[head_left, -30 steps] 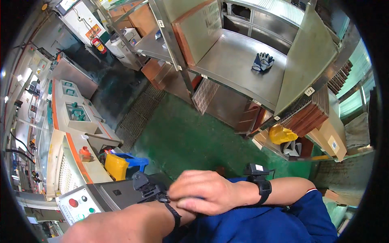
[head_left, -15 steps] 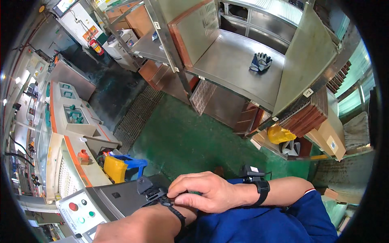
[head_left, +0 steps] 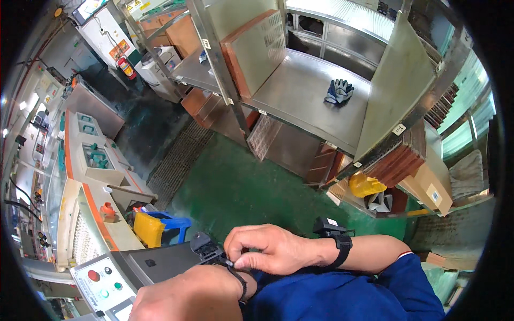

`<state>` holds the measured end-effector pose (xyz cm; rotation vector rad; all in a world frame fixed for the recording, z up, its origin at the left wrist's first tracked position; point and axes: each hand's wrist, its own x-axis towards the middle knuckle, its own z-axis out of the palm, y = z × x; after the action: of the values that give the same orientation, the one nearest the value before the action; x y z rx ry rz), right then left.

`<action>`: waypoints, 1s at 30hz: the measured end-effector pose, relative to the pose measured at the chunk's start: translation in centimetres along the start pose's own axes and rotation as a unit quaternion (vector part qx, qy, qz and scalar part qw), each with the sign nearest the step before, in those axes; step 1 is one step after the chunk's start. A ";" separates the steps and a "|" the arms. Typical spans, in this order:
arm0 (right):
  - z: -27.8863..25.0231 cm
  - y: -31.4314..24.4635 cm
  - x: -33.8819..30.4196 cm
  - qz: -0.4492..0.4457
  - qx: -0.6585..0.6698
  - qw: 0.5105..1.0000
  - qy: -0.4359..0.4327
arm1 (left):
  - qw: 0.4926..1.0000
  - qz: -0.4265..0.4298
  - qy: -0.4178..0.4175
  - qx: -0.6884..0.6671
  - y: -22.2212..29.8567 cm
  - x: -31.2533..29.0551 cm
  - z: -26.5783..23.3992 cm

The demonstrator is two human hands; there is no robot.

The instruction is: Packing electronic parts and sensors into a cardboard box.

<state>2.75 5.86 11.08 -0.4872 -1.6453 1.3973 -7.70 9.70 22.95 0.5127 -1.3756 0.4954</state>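
Observation:
My right hand reaches across my body to my left wrist. Its thumb and fingertips pinch the end of a black wrist strap beside a small black device mounted on it. Low in the picture, my left hand is bent with its back up; its fingers are hidden. Another black strap with a boxy black device goes round my right wrist.
A machine with a button control panel stands at my left. A yellow and blue step stool is beside it. Ahead is a metal rack holding a pair of work gloves, boards and a yellow bag.
My right fingers have curled in closer at the left wrist strap. My left hand has shifted slightly right, and the whole view has tilted a little.

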 end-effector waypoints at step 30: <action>0.5 7.2 -4.5 0.183 0.025 0.969 0.163 | 0.748 0.062 0.655 0.083 6.0 -15.7 -9.4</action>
<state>2.91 4.16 2.80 -0.9759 -1.2913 1.5213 -5.96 19.67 6.60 0.0976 0.0161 0.8558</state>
